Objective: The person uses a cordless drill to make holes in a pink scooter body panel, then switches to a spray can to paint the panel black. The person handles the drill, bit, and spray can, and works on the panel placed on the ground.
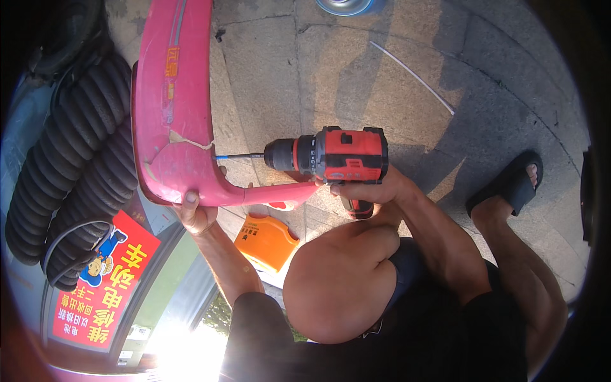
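Note:
A curved pink plastic panel [184, 114] stretches from the upper edge down to the middle left, with a jagged crack across its lower bend. My left hand [196, 213] grips that bend from below, thumb on the near face and the other fingers mostly hidden behind. My right hand [375, 190] is wrapped round the handle of a red and black cordless drill [347, 156], which points left. Its bit [238, 156], banded blue near the tip, reaches the panel's right edge just below the crack; whether it touches, I cannot tell.
Black corrugated hoses [83, 146] lie at the left above a red printed sign [105, 286]. An orange plastic piece [267, 240] rests beside my bent knee [340, 280]. On the paving are a thin white stick [414, 77] and, at the top, a round can [345, 6].

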Motion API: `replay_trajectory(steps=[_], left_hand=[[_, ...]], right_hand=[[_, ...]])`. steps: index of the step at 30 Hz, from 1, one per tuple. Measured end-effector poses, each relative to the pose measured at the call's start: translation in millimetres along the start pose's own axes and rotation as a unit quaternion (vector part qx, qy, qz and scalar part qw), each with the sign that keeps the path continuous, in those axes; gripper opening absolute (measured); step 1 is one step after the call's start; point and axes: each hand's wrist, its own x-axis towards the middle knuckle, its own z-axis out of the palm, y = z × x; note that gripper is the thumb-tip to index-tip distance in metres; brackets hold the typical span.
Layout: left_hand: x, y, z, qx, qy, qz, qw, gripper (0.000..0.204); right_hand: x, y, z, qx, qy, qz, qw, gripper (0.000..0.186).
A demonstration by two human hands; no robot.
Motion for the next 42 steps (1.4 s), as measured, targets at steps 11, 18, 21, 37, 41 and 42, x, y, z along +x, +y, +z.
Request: replay_trajectory(steps=[11,18,21,37,41,42], left_hand=[[-1.1,0.9,-2.2,0.011,0.002,-0.003,1.000,0.074],[0.8,-0.4,-4.5,0.014,-0.018,0.007,1.000,0.073],[0.0,-0.5,-2.5,0.010,-0.004,0.002,1.000,0.074],[0.4,-1.0,-5.2,0.005,0.005,-0.004,1.000,0.075],[0.0,-1.4,-9.4,0.008,-0.012,0.005,1.000,0.073],[-0.2,-1.5,-9.9,0.006,-0.009,0.006,1.000,0.073]], right_hand=[[-1.4,-1.9,0.4,0.042,0.012,0.037,0.998,0.039],[1.5,-2.7,2.4,0.029,0.010,0.032,0.999,0.038],[1.1,-3.8,2.9,0.030,0.015,0.040,0.999,0.038],[1.8,-4.4,2.0,0.054,0.008,0.049,0.997,0.039],[3.1,-4.0,2.4,0.052,-0.001,0.033,0.998,0.038],[3.2,-3.7,2.4,0.052,0.001,0.037,0.998,0.038]])
